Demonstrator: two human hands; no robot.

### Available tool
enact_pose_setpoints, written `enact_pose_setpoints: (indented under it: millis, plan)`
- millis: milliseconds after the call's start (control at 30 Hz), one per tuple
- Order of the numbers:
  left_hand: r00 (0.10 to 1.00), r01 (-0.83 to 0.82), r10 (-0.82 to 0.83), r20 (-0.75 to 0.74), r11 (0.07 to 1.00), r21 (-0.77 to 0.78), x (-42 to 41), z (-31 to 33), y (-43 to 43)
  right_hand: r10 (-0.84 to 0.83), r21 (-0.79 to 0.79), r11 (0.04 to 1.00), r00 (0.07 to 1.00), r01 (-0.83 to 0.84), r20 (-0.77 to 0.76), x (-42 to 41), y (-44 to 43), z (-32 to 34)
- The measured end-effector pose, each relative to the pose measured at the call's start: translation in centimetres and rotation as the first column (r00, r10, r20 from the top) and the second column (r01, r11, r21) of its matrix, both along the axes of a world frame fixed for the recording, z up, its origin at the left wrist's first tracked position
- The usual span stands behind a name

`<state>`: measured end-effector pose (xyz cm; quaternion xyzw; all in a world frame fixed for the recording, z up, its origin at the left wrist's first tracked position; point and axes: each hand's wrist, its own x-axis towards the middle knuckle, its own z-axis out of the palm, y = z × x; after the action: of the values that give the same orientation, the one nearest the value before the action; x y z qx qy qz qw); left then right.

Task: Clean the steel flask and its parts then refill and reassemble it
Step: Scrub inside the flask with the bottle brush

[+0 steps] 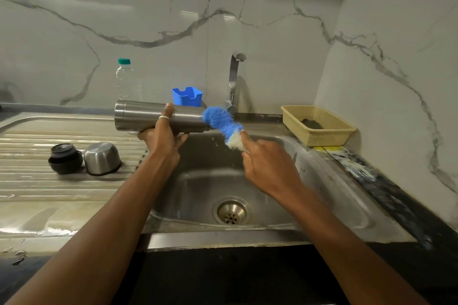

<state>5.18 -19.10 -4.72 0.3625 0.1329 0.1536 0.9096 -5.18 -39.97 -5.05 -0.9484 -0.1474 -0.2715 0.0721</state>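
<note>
Here, the left hand (163, 138) gripped the cylindrical brushed-steel flask body (138, 115) around its middle and held it on its side, above the left edge of the stainless-steel sink basin (285, 205), with the open mouth pointing right. The right hand (267, 163) was closed around the handle of the blue-and-white bristle bottle brush (220, 120), whose blue head lay at the mouth of the flask; I could not tell if the tip was inside. The step in hand seemed to be the scrubbing of the inside of the flask. The next move probably called for lining the brush up with the mouth and pushing it in straight. The round black plastic stopper (65, 157) and the upturned steel cup lid (102, 158) stood just beside each other on the ribbed draining board (49, 188).
</note>
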Motion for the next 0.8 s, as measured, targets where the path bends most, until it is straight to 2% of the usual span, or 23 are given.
enact_pose_setpoints:
  millis: [200,367,567,667,800]
  plan:
    - [0.999,0.0,0.004,0.032,0.994,-0.105,0.1,0.0,0.6,0.009,0.0,1.0,1.0,-0.009,0.013,0.0,0.8,-0.5]
    - [0.995,0.081,-0.081,0.06,0.997,0.003,-0.2,-0.2,-0.7,-0.063,0.063,0.996,0.996,0.059,0.066,1.5,1.0,0.4]
    - [0.997,0.053,-0.052,0.049,0.998,-0.022,0.2,-0.3,0.0,-0.005,0.036,0.999,1.0,0.005,0.005,-0.3,0.7,-0.6]
    - [0.993,0.09,-0.091,0.081,0.996,0.012,0.0,-0.3,-0.2,-0.039,0.082,0.996,0.998,0.035,0.056,1.2,1.0,0.1]
    - [0.99,0.095,-0.1,0.103,0.994,0.049,0.0,-0.3,-0.6,-0.058,0.133,0.99,0.998,0.056,0.013,1.2,0.6,0.4]
